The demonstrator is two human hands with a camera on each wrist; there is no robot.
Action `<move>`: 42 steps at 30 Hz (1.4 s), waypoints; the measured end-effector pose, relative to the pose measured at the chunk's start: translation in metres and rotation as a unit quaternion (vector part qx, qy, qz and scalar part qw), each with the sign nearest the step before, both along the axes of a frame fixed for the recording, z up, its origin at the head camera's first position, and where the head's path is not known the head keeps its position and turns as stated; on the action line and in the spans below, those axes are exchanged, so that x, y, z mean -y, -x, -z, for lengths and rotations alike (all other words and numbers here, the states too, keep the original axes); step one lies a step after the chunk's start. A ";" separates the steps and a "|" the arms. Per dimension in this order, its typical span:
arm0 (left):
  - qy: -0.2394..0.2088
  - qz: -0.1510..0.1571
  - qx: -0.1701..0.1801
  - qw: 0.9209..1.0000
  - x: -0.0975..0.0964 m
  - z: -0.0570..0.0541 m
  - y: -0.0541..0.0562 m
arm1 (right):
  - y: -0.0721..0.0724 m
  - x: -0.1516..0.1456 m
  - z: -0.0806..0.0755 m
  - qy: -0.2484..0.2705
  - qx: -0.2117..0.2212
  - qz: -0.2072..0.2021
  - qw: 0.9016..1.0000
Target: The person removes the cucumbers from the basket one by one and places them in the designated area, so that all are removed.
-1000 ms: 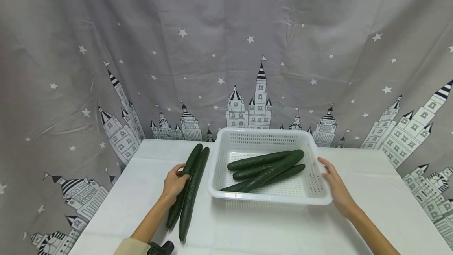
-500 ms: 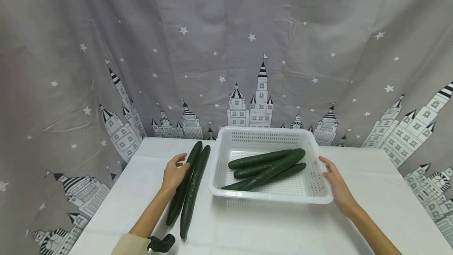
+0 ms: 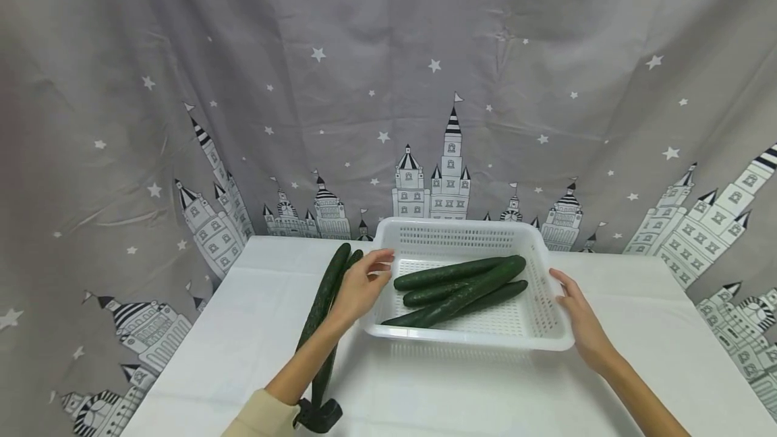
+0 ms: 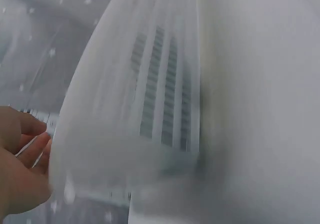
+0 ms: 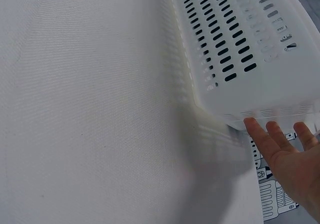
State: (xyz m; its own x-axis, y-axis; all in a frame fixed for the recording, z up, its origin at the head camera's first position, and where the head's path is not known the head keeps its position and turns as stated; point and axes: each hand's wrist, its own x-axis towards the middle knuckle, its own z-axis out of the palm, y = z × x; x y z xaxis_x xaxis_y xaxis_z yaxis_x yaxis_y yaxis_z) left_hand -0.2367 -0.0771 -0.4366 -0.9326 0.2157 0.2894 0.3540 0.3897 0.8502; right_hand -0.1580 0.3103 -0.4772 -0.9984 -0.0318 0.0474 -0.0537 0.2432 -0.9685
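My left hand [image 3: 359, 290] hovers at the left rim of a white perforated plastic basket [image 3: 461, 338], fingers loosely bent around nothing. In the left wrist view that hand [image 4: 22, 164] is beside the blurred basket wall [image 4: 115, 159]. Several dark green cucumbers [image 3: 467, 294] lie piled inside. Left of the basket, two more cucumbers [image 3: 322, 302] lie side by side on the table, partly hidden by my left forearm. My right hand [image 3: 581, 322] touches the basket's right side; the right wrist view shows its fairly straight fingers [image 5: 270, 139] against the wall.
A white cloth covers the table [image 3: 461, 396]. Behind it hangs a grey curtain [image 3: 352, 86] printed with stars and castles. A black wrist strap [image 3: 318, 415] is on the left wrist, below a beige sleeve [image 3: 264, 417].
My left hand has left the cucumbers on the table and moved right to the basket's left rim. The right hand stays at the basket's right side. The basket has not visibly moved.
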 end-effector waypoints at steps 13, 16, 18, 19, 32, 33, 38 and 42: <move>0.074 0.146 0.077 0.984 -0.094 0.014 0.006 | 0.001 0.000 0.000 -0.002 -0.001 0.002 1.000; 0.086 0.154 0.085 0.981 -0.105 0.016 0.008 | 0.001 0.000 0.000 -0.002 -0.003 0.001 1.000; 0.093 0.159 0.088 0.979 -0.110 0.016 0.010 | 0.001 0.000 -0.001 -0.002 -0.006 0.001 1.000; 0.096 0.162 0.094 0.978 -0.113 0.015 0.010 | 0.001 0.000 -0.002 -0.002 -0.007 0.000 1.000; 0.139 0.194 0.172 0.956 -0.124 0.018 0.021 | 0.001 -0.002 0.002 0.001 0.001 0.000 1.000; 0.145 0.194 0.173 0.955 -0.125 0.018 0.021 | 0.001 -0.001 0.001 0.002 0.002 0.000 1.000; 0.164 0.197 0.178 0.950 -0.128 0.020 0.024 | 0.001 -0.001 0.001 0.003 0.000 -0.002 1.000; 0.157 0.200 0.182 0.950 -0.129 0.019 0.024 | 0.001 -0.001 0.000 0.006 -0.001 -0.004 1.000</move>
State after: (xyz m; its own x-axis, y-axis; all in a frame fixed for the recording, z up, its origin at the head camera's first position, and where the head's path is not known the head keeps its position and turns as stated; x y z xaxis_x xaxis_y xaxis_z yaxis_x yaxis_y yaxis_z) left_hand -0.2608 0.0516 -0.4555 -0.7840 0.5962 -0.1730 0.2320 0.5399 0.8091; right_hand -0.1586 0.3112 -0.4775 -0.9979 -0.0395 0.0508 -0.0586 0.2307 -0.9713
